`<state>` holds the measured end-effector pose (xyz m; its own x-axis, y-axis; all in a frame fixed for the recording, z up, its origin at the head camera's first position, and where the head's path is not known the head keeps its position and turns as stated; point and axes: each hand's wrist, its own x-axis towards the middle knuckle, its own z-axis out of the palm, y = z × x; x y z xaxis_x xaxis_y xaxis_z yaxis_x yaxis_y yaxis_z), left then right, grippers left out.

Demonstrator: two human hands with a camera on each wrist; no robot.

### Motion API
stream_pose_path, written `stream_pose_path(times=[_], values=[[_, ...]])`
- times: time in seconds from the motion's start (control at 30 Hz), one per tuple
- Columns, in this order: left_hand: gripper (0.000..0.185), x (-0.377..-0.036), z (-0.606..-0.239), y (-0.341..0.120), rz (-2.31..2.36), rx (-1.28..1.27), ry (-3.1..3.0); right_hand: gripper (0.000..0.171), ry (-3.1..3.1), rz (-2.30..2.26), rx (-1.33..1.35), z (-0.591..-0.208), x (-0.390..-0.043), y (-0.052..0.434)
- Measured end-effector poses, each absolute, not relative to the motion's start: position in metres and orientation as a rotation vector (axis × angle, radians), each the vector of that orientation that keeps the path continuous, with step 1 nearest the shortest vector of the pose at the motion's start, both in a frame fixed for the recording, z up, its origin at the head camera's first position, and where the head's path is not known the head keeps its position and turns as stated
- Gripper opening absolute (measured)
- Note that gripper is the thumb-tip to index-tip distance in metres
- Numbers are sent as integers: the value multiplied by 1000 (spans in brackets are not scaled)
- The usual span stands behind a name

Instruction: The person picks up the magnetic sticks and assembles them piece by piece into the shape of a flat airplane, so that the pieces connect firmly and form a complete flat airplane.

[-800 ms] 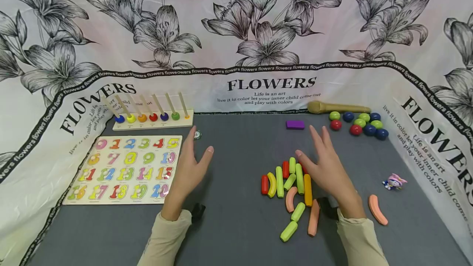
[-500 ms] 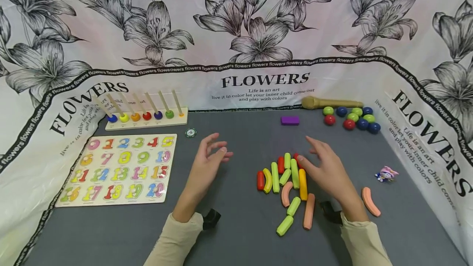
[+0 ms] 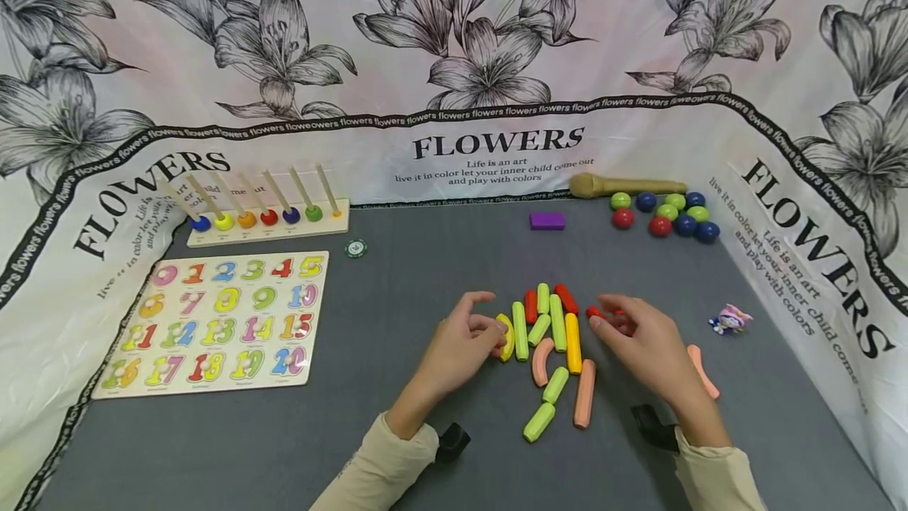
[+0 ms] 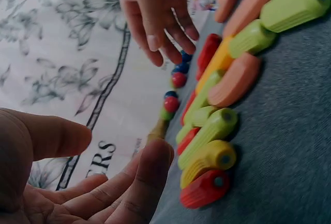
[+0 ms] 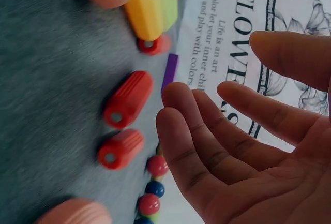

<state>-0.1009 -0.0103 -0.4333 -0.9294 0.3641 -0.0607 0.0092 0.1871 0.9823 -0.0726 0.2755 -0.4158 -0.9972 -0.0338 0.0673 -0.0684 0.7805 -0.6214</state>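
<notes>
Head view: our left hand [image 3: 461, 345] hovers at the left edge of the cluster of coloured pieces [image 3: 549, 337] on the grey mat [image 3: 397, 416], fingers loosely curled and apart, nearest the yellow curved piece [image 3: 506, 336] and gripping nothing we can see. Our right hand [image 3: 649, 345], fingers relaxed and slightly spread, sits just beside two red pieces [image 5: 124, 125]; contact with them cannot be confirmed. Number board [image 3: 220, 318], peg rack [image 3: 266, 219] and balls [image 3: 667, 215] lie well apart.
</notes>
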Motion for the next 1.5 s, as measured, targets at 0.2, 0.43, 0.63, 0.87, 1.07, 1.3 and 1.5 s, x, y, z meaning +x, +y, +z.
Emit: stream_pose_path(times=[0.2, 0.43, 0.63, 0.87, 1.07, 1.3, 1.5], values=[[40, -101, -437, 0, 1615, 468, 2416, 39, -2896, 1026, 16, -421, -61, 287], [32, -103, -442, 13, 1364, 542, 2626, 32, -2881, 1035, 11, -424, -55, 287], [39, -102, -441, 23, 1057, 641, 2782, 8, -2886, 1109, 182, -429, -61, 256], [30, -99, -448, 29, 767, 814, 2960, 15, -2900, 1109, 273, -434, -64, 231], [23, -99, -448, 32, 637, 846, 2990, 14, -2876, 1038, 248, -431, -63, 238], [22, -96, -455, 36, 427, 925, 3143, 6, -2903, 999, 133, -430, -61, 253], [16, -98, -459, 37, 400, 968, 3234, 6, -2868, 944, 105, -429, -65, 260]])
